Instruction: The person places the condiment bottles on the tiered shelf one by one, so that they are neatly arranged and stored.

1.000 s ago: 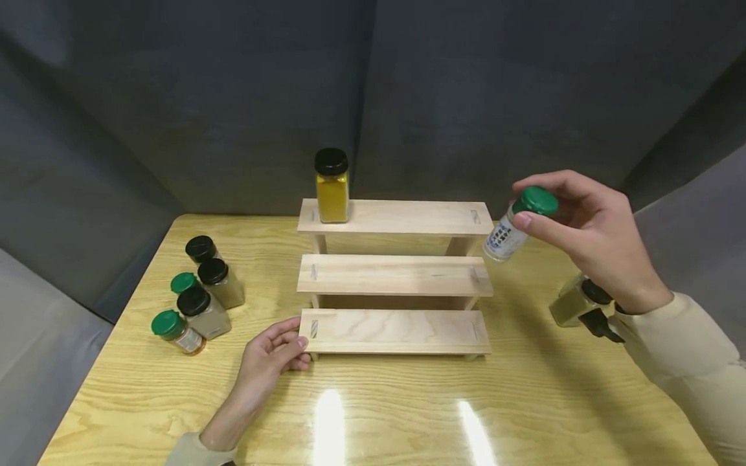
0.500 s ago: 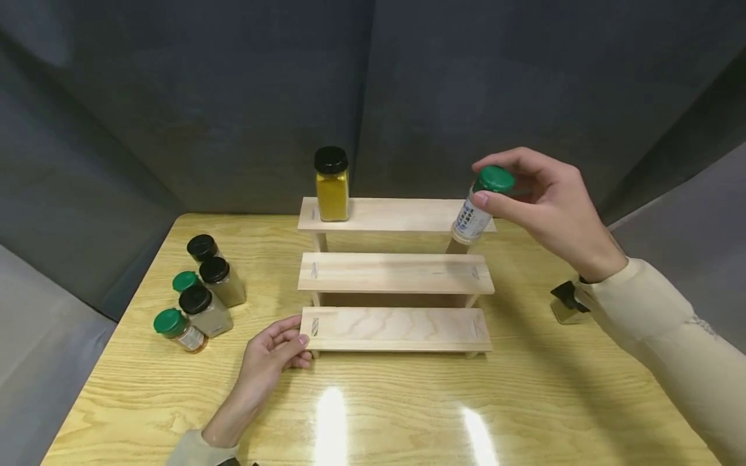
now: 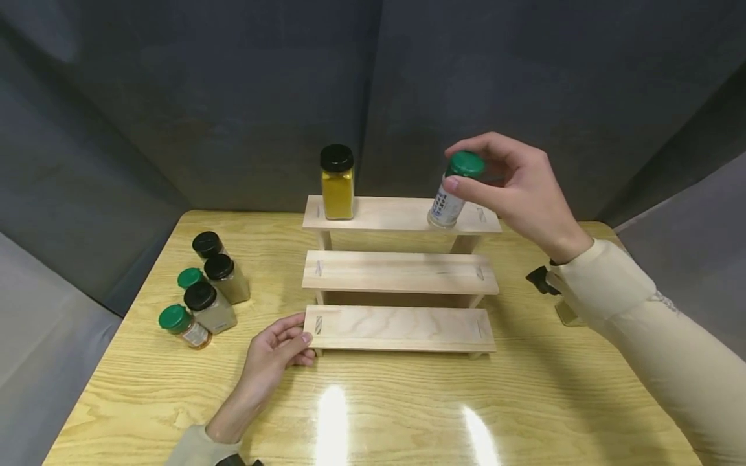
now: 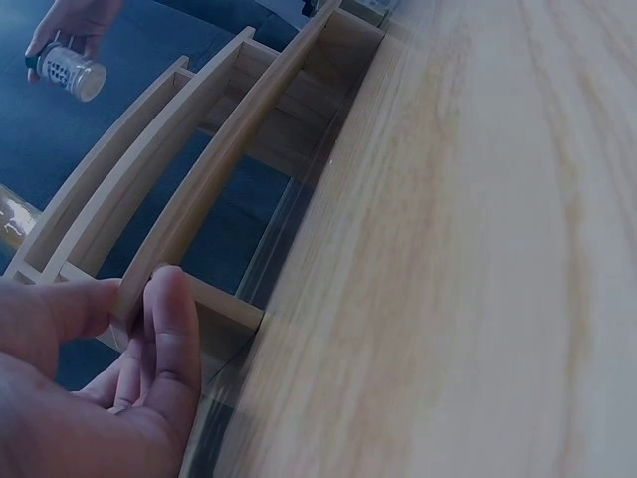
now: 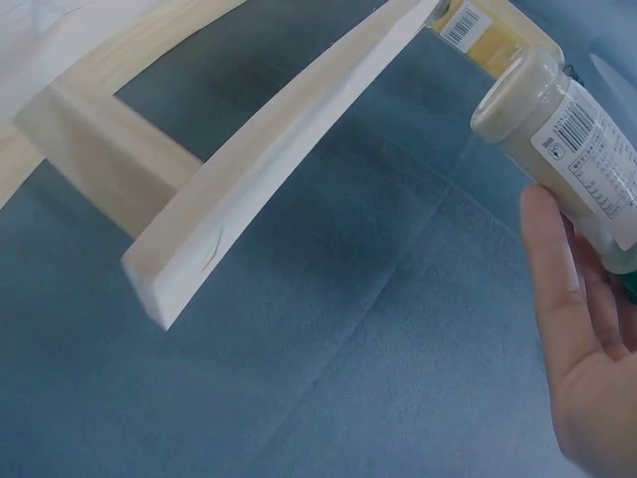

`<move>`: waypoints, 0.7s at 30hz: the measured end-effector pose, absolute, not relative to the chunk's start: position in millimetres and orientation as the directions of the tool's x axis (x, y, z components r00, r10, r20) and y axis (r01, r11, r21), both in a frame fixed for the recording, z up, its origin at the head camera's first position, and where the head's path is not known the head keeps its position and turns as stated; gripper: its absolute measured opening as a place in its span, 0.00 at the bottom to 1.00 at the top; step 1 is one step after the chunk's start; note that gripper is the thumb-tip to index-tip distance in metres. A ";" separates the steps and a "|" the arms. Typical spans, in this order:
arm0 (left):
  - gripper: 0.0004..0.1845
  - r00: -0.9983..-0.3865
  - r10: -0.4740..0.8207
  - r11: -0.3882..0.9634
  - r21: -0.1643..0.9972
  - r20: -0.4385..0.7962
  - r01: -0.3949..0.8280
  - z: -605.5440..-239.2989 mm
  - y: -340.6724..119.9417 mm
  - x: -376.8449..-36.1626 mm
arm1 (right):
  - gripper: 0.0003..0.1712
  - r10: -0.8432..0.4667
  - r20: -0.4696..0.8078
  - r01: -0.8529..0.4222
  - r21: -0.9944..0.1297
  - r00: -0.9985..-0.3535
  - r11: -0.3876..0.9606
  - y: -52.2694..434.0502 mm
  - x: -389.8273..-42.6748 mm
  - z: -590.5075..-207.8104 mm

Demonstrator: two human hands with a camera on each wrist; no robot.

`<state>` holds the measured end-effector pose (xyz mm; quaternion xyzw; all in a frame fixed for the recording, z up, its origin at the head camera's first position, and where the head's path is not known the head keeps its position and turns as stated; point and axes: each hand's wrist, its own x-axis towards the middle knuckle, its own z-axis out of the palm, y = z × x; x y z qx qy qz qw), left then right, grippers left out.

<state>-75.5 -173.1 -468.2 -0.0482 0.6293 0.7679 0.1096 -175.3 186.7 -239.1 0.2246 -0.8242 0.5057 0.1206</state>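
A three-step wooden rack (image 3: 402, 329) stands on the table. My left hand (image 3: 269, 353) grips the left end of its lowest step, thumb on top; the left wrist view shows thumb and fingers pinching the board's corner. My right hand (image 3: 515, 188) holds a spice jar (image 3: 446, 206) by its green lid, slightly tilted, over the right part of the top step. In the right wrist view the jar's base (image 5: 503, 105) hangs apart from the board. A black-lidded jar of yellow powder (image 3: 338, 194) stands upright on the top step's left end.
Left of the rack, several spice jars (image 3: 211, 310) with black or green lids stand grouped on the wooden table (image 3: 402, 408). Another jar (image 3: 568, 314) at right is mostly hidden by the right sleeve. A dark cloth wall (image 3: 245, 116) rises behind the rack.
My right hand has carried the green-lidded jar leftward, from beside the rack to over its top step. The left hand keeps its grip on the lowest step.
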 end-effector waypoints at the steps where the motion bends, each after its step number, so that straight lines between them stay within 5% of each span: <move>1: 0.27 -0.971 0.110 -0.184 0.956 -0.211 -0.229 -468.3 -173.3 -75.5 | 0.18 -0.251 0.426 -0.494 -0.781 -0.869 0.382 184.8 -176.8 -239.3; 21: 0.28 -0.972 0.127 -0.196 0.955 -0.199 -0.221 -470.8 -171.9 -71.4 | 0.19 -0.300 0.410 -0.501 -0.784 -0.861 0.366 155.1 -202.7 -251.4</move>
